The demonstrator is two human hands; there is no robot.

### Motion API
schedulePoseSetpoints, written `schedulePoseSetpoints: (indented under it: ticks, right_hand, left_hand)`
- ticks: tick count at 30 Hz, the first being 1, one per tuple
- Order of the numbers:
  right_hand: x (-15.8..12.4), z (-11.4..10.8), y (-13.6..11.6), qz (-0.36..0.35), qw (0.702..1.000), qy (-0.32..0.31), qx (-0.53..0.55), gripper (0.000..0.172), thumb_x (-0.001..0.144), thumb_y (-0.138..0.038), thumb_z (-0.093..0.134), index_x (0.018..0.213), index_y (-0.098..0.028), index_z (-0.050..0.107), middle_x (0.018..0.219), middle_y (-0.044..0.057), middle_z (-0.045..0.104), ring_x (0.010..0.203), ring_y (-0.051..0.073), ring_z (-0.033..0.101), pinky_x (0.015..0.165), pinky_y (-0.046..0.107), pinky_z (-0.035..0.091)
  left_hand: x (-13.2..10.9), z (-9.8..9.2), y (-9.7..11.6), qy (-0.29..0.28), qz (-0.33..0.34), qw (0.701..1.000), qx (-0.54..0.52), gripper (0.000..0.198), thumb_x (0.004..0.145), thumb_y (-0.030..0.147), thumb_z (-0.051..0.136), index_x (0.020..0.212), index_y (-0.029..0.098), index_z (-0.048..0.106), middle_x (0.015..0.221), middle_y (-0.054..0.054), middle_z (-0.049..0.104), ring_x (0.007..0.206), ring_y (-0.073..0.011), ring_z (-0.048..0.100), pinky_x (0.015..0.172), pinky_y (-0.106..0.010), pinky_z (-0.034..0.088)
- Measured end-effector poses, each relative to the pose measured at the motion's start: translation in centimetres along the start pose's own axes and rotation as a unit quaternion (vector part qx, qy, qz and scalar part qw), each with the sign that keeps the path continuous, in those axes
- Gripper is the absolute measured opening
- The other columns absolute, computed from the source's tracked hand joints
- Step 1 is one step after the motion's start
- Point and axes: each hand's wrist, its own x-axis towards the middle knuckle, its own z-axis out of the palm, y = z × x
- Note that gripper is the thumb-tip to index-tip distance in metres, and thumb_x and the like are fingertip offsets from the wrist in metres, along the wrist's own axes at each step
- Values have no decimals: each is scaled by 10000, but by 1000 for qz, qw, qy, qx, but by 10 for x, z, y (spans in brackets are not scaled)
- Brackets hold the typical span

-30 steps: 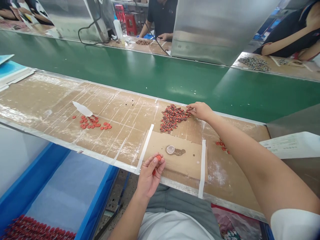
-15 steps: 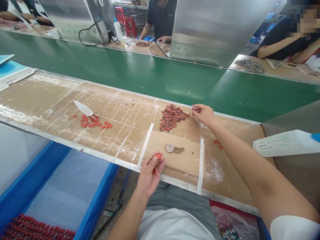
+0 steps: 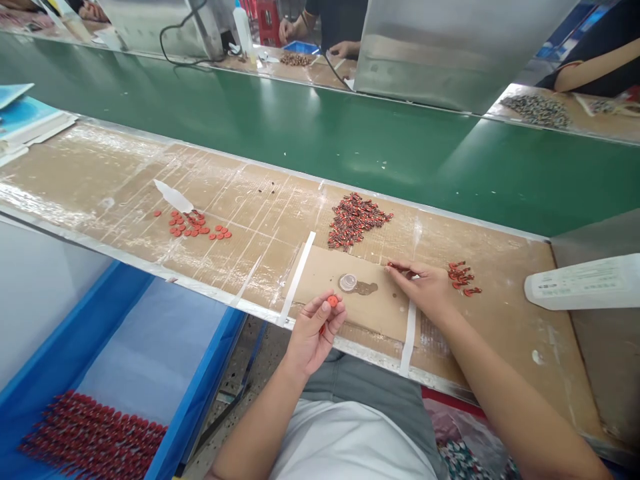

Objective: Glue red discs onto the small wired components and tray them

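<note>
While L fingers (image 3: 319, 323) grip red disc (image 3: 333, 301) & R fingers (image 3: 411, 285) tiny pc (image 3: 389, 264), btl (image 3: 583, 283) flanks pile (image 3: 464, 278).

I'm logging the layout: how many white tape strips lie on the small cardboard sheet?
2: the left strip and the right strip, along opposite sides of the cardboard sheet; the right hand hides the right one's far end.

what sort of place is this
Probably an assembly workshop or factory line: a long green surface, likely a conveyor, runs between worktables, piles of small parts lie on both sides, and other people are at the far side.
</note>
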Motion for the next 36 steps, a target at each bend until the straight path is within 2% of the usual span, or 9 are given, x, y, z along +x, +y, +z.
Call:
schedulePoseSetpoints:
  ticks: [3,8,11,14,19,22,25,36]
  right_hand:
    - [-6,3,-5,-15,1000,1,-18,124,784,-371,733,901,-347,764,952,-28,764,889,238,734,832,402,613]
    - [-12,16,-30,46,991,46,114,209,781,-382,740,970,-296,759,1006,0,758,897,234,735,847,402,613]
    - [-19,31,-45,36,982,55,176,271,784,-367,743,1037,-272,736,971,21,765,859,226,736,813,403,617]
    - [-24,45,-53,-5,983,80,166,244,803,-342,729,1040,-285,730,935,24,766,813,214,732,762,387,615]
    - [-24,53,-48,-97,991,60,74,149,843,-338,678,976,-322,743,958,19,763,844,225,722,790,420,602]
    - [-21,54,-43,-134,988,43,56,150,852,-311,668,982,-325,741,973,20,761,902,234,720,852,440,585]
    - [-20,56,-40,-167,984,34,60,176,854,-272,668,1005,-334,733,967,10,762,892,224,722,850,429,579]
    - [-20,59,-36,-165,985,12,52,166,866,-290,644,1002,-335,727,947,5,762,896,225,717,844,428,582]
  left_hand:
    - [1,-2,-3,-4,6,1000,3,243,697,174,821,926,169,741,922,-46,766,792,-112,731,788,-215,601]
    - [5,-5,-8,-7,24,999,22,267,686,180,829,936,156,740,938,-63,767,810,-135,735,829,-252,597]
    - [8,-6,-10,-12,27,999,34,286,675,168,833,945,149,740,963,-73,765,824,-143,734,859,-271,590]
    - [9,-7,-12,-25,27,998,42,287,679,166,830,951,147,738,969,-74,762,821,-137,731,856,-264,586]
    - [9,-8,-14,-10,30,999,43,301,661,192,844,939,153,737,948,-67,759,801,-149,733,850,-288,589]
    - [8,-6,-15,-11,32,998,45,272,691,193,824,947,159,739,956,-63,761,816,-145,733,867,-286,583]
    - [7,-4,-14,-23,31,998,43,244,721,186,802,956,162,742,958,-59,764,820,-131,730,865,-266,581]
    - [5,-4,-12,3,20,999,32,271,704,178,811,962,150,733,941,-59,762,814,-141,735,867,-272,586]
